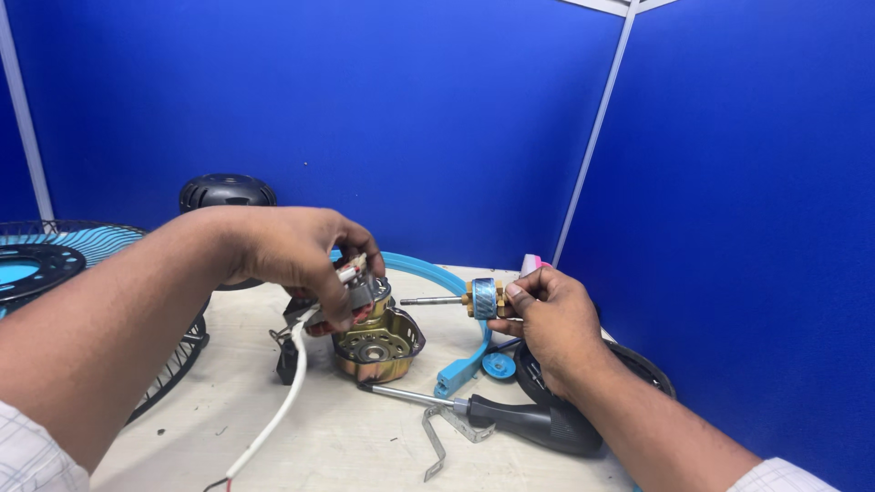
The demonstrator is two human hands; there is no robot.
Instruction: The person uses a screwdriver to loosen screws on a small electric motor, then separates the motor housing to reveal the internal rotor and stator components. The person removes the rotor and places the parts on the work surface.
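My left hand (pixel 296 255) grips the top of a fan motor stator (pixel 365 296), which sits over a gold-coloured metal housing (pixel 378 346) on the table. A white cable (pixel 278 410) runs from the motor toward the near table edge. My right hand (pixel 547 319) holds a rotor (pixel 483 298) with a steel shaft (pixel 433 300) that points left toward the motor, a short gap apart from it.
A black-handled screwdriver (pixel 519 419) and a bent metal bracket (pixel 442 433) lie near the front. A blue plastic ring (pixel 456 364) curves behind the motor. A black wire fan grille (pixel 55 264) stands at left, a black dome cover (pixel 228 193) behind. Blue partition walls (pixel 729 182) enclose the table.
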